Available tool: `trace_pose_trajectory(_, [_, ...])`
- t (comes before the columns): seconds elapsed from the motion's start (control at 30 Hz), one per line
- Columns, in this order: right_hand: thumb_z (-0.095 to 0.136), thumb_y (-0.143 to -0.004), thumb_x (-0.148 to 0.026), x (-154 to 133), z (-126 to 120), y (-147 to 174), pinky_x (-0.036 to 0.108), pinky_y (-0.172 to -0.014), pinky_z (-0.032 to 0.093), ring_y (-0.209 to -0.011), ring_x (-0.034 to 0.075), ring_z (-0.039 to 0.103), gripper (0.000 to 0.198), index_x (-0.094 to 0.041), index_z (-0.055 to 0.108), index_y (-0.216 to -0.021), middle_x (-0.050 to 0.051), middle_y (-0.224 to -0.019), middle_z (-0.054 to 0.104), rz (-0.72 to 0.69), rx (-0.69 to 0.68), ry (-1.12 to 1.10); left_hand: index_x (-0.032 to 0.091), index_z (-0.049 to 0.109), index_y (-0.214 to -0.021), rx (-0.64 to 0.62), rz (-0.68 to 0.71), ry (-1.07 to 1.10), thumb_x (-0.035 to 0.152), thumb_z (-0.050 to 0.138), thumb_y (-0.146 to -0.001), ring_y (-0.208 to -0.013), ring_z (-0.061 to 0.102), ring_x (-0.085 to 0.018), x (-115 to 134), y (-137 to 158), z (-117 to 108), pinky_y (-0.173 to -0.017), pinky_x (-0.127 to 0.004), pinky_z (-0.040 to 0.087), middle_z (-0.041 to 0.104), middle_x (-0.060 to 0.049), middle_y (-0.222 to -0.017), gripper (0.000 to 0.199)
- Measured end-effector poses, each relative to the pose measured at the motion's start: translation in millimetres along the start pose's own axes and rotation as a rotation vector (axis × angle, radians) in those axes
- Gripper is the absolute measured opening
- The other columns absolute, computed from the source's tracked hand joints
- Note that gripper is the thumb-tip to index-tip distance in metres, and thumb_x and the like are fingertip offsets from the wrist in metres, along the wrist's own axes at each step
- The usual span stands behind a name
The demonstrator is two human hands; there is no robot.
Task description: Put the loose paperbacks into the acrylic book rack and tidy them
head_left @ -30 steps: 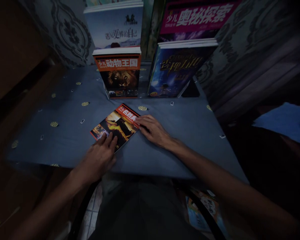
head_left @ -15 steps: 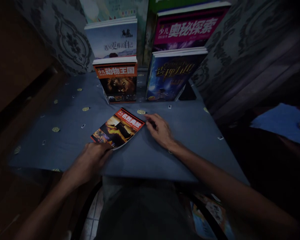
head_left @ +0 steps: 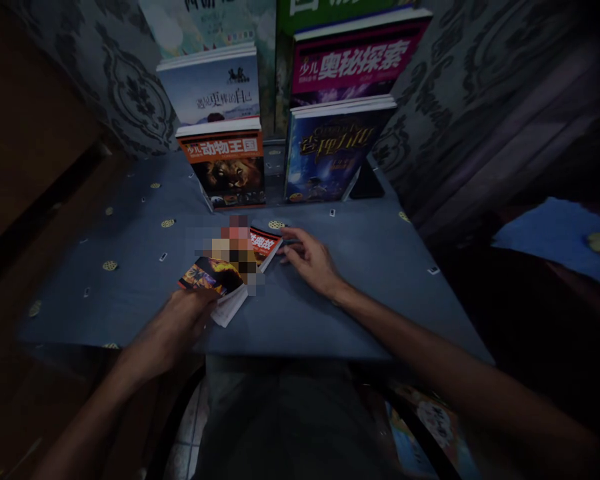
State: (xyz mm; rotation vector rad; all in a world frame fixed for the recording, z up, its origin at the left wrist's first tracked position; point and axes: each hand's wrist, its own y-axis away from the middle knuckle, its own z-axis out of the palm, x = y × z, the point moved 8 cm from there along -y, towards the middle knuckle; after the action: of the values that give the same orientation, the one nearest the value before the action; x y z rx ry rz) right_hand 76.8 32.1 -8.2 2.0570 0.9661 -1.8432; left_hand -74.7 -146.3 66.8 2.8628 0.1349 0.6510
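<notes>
A thin paperback book (head_left: pixel 210 273) with a red title band and a fiery golden cover picture lies slanted on the cloth-covered table. Its lower right side is lifted, so white pages (head_left: pixel 230 307) show under the cover. A patch of blocky pixels hides the middle of the cover. My left hand (head_left: pixel 183 317) grips the book's near lower corner, with its fingertips mostly hidden. At the top right corner is my right hand (head_left: pixel 307 263), fingers apart and partly curled; whether a fingertip touches the corner I cannot tell.
Behind the book stand an orange book with a lion (head_left: pixel 227 170) and a dark blue book (head_left: pixel 330 157). A pale blue book (head_left: pixel 210 90) and a magenta book (head_left: pixel 355 63) rise behind them. A black flat object (head_left: pixel 369 183) lies beside the right stack.
The book's cover has lifted and its pages now show along the lower right side. My right hand's fingers have stretched out a little. The whole view has shifted slightly.
</notes>
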Motion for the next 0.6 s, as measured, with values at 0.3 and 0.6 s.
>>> trace_pose_trajectory(0.3, [0.076, -0.082, -0.04, 14, 22, 3, 0.028, -0.065, 0.064, -0.072, 0.017, 0.075, 0.033, -0.019, 0.062, -0.104, 0.007, -0.09, 0.076, 0.414, -0.1, -0.559, 0.022, 0.067, -0.106, 0.066, 0.082, -0.077, 0.013, 0.039, -0.096, -0.082, 0.069, -0.02, 35, 9, 29, -0.074, -0.031, 0.054, 0.074, -0.007, -0.096, 0.032])
trace_pose_trajectory(0.6, [0.084, -0.066, -0.028, 6, 36, 6, 0.018, -0.048, 0.05, -0.059, 0.013, 0.07, 0.033, -0.018, 0.063, -0.09, -0.001, -0.071, 0.072, 0.43, -0.172, -0.499, 0.02, 0.06, -0.129, 0.434, -0.143, -0.153, 0.033, 0.043, -0.099, -0.107, 0.069, -0.026, -24, -39, -13, -0.088, -0.037, 0.054, 0.071, -0.011, -0.121, 0.037])
